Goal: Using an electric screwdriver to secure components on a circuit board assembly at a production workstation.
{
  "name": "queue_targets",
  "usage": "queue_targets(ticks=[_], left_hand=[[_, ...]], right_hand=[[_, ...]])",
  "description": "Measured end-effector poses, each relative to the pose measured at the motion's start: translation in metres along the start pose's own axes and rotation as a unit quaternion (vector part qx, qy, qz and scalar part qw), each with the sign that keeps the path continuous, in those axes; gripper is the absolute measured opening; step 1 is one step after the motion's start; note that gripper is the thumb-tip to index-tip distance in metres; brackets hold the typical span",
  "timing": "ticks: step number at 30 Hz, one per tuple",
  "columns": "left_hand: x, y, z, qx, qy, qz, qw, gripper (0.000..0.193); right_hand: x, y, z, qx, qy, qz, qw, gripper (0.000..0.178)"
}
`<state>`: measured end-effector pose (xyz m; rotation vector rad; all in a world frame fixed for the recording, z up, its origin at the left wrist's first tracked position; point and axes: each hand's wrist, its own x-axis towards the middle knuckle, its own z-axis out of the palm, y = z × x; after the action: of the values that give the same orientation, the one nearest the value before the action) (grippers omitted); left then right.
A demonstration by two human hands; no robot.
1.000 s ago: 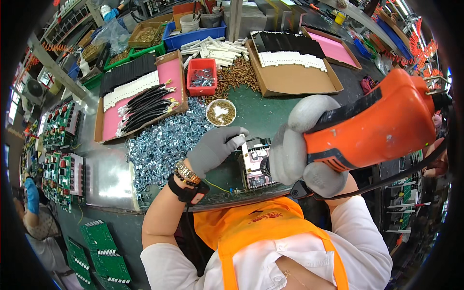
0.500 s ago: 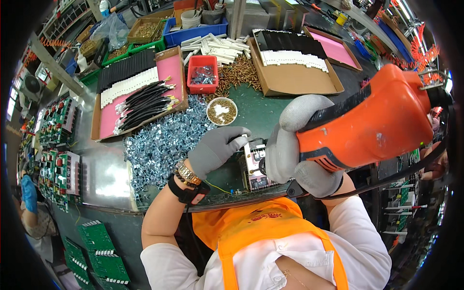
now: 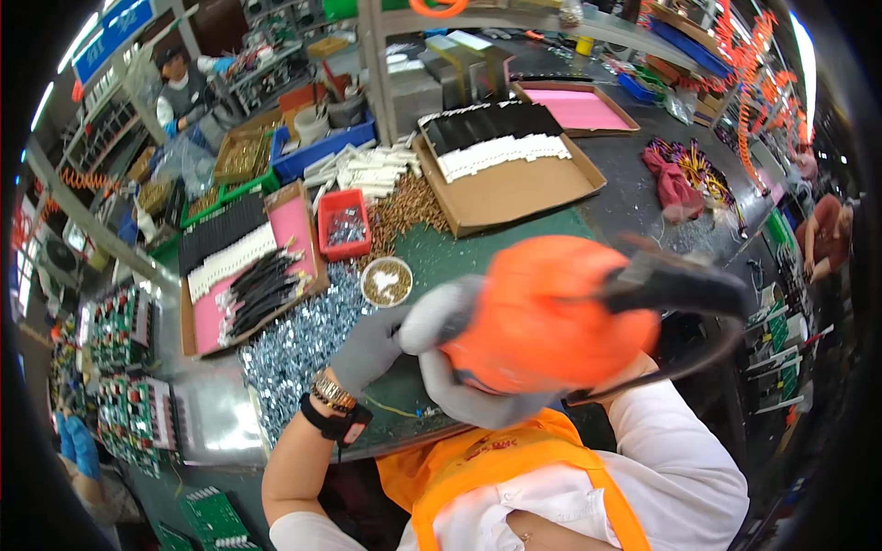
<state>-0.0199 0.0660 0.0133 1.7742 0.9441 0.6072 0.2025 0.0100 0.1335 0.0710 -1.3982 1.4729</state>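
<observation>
My right hand (image 3: pixel 464 399), in a grey glove, is wrapped round an orange corded electric screwdriver (image 3: pixel 551 312). The tool is blurred by motion, and its bulky body and black cord end point right, toward my forearm. My left hand (image 3: pixel 369 349), also gloved in grey, lies just left of the right hand at the table's near edge. Its fingertips go behind the right glove and the tool, so what they touch is hidden. Beside the left hand spreads a heap of small silvery metal clips (image 3: pixel 299 344). A white bowl of small brass-coloured screws (image 3: pixel 387 282) stands just beyond.
Left stands a cardboard tray (image 3: pixel 190 321) with black cables; a red bin (image 3: pixel 344 225) and copper-coloured parts (image 3: pixel 409 209) lie behind. Another cardboard tray (image 3: pixel 514 200) holds black and white pieces. Green circuit boards (image 3: pixel 124 326) line the left. A pink bundle (image 3: pixel 675 184) lies far right.
The view has shifted, showing more of the far room. The screwdriver and right hand have swung down and left, covering the white-and-metal assembly that my left fingers were on.
</observation>
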Motion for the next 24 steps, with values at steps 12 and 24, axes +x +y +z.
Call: queue_targets(ticks=[12, 24], left_hand=[[0.235, -0.022, -0.021, -0.180, 0.131, -0.136, 0.965, 0.037], [0.425, -0.116, 0.002, 0.701, -0.018, -0.133, 0.700, 0.026]], right_hand=[[-0.088, -0.048, -0.106, -0.264, 0.348, -0.031, 0.899, 0.046], [-0.171, -0.026, -0.159, -0.246, 0.420, -0.007, 0.874, 0.048]])
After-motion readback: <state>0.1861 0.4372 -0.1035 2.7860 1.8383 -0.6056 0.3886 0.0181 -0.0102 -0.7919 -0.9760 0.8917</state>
